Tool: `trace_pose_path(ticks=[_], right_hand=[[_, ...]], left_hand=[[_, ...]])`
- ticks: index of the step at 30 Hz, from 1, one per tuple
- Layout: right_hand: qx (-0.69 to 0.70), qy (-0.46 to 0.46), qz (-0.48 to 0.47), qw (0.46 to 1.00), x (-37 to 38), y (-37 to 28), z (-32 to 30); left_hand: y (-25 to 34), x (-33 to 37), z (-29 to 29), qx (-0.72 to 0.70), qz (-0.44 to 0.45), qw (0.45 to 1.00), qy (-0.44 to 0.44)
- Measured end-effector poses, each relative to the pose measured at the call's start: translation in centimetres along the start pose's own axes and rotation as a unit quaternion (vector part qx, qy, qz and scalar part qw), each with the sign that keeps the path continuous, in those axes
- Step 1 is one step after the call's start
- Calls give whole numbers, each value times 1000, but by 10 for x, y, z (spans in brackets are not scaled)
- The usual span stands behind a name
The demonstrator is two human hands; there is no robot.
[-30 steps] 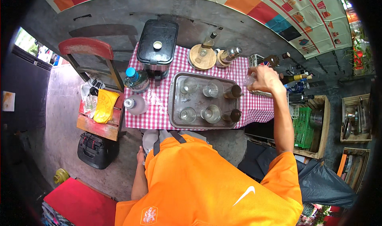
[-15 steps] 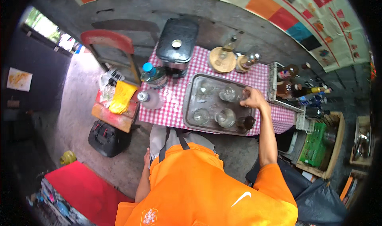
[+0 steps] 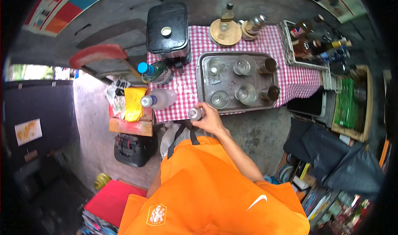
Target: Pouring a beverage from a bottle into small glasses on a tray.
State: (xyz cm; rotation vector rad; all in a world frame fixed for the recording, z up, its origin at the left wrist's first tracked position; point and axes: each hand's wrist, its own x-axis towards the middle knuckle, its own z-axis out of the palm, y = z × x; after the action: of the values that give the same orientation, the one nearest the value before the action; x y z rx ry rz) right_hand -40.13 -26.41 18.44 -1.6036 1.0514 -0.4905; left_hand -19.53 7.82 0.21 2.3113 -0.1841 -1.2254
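My right hand [image 3: 209,118] is closed around a small clear glass [image 3: 195,113], its round rim facing up. It is just off the front left corner of the dark metal tray [image 3: 200,84]. Several drinking glasses stand on the tray: at the left are a clear glass [image 3: 217,66] and another clear glass [image 3: 219,99]. In the middle column are a larger clear glass [image 3: 244,65] and a clear tumbler [image 3: 246,94]. Two dark brownish glasses, a back one [image 3: 267,66] and a front one [image 3: 270,93], line the right side. My left hand is hidden behind my body.
Left of the tray are a frosted bottle [image 3: 163,99], a blue-capped bottle [image 3: 161,74] and a black lidded appliance [image 3: 167,28]. Behind it, a small bottle [image 3: 227,13] rests on a wooden round [image 3: 225,33]. A white basket [image 3: 287,44] at right holds bottles. A red chair [image 3: 99,53] stands left.
My right hand has moved from the tray's right side to its front left corner with the small glass. My view has shifted, and my left hand has gone out of sight.
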Motion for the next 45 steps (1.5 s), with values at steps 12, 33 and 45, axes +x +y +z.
trace_pose_path(ticks=[12, 33, 45], right_hand=[[-208, 139, 133, 959, 51, 42, 89], [125, 380, -122, 908, -63, -29, 124], [17, 323, -226, 919, 55, -10, 137]], left_hand=[[114, 110, -75, -122, 111, 983, -80], [303, -121, -114, -23, 564, 525, -637], [81, 38, -147, 116, 199, 971, 68]])
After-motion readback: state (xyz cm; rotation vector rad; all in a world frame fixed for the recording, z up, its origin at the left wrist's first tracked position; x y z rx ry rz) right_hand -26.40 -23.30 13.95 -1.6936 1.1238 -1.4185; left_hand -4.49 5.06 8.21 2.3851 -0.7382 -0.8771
